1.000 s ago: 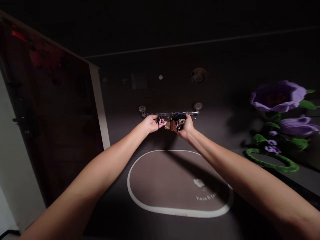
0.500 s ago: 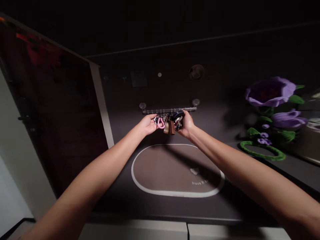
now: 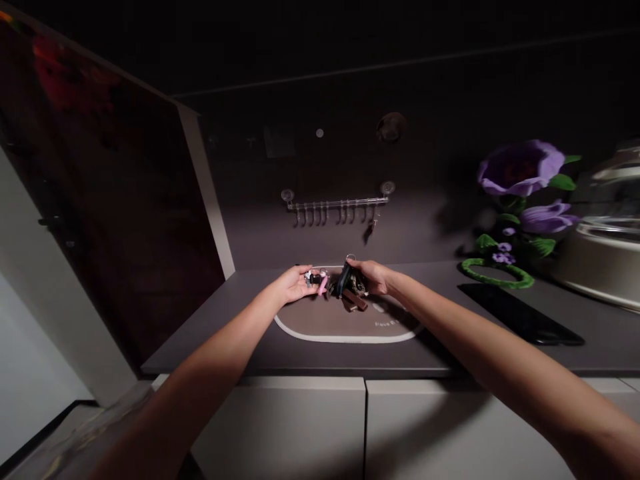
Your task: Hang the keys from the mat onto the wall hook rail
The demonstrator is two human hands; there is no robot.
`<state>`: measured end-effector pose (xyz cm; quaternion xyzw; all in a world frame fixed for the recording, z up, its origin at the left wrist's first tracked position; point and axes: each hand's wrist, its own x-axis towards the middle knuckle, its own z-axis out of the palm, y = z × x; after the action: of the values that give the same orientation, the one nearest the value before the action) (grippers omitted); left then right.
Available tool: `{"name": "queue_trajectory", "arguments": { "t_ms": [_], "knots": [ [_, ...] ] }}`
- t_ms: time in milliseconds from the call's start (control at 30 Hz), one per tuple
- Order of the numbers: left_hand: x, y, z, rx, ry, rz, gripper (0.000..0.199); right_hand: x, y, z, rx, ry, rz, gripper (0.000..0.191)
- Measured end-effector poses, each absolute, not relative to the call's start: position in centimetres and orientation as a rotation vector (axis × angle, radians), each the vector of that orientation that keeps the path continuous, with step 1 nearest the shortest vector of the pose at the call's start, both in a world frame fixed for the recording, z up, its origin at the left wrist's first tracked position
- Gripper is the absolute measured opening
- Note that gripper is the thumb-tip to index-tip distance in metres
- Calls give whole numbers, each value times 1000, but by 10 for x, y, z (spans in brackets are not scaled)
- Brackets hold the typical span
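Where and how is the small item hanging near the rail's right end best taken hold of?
Probably a fingertip pinch on the middle of the hanging item, from the front: it dangles narrow below the clear rail, with the wall behind. The right hand is nearer but holds a key bunch.

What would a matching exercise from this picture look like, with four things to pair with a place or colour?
Things:
1. Pink loop
2. Clear hook rail
3. Oval mat
4. Large flower

Places and colours:
A. Mounted on the wall
B. Purple
C. At the left hand
D. Brownish with a pale rim

Right pairs: 1-C; 2-A; 3-D; 4-B
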<state>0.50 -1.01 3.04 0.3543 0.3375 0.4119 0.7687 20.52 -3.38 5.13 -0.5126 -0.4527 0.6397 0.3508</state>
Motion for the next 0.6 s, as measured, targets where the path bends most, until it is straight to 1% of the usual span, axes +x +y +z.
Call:
{"name": "queue_trajectory", "arguments": {
  "t_ms": [67, 167, 233, 367, 533, 600],
  "knots": [
    [0, -11, 28, 838, 815, 881, 11, 211, -33, 48, -1477, -1357, 1447, 34],
    [-8, -14, 30, 997, 964, 901, 9, 222, -31, 49, -1655, -1614, 926, 31],
    [-14, -15, 30, 1124, 1052, 923, 10, 231, -29, 51, -1703, -1763, 747, 30],
    [-22, -11, 22, 1400, 1251, 978, 16, 253, -22, 50, -1693, -1938, 666, 27],
    [-27, -5, 12, 1755, 1347, 958, 27, 278, -13, 47, -1663, -2068, 764, 26],
    [-27, -5, 10, 1898, 1385, 939, 32, 284, -12, 50, -1650, -2054, 704, 24]
  ]
}}
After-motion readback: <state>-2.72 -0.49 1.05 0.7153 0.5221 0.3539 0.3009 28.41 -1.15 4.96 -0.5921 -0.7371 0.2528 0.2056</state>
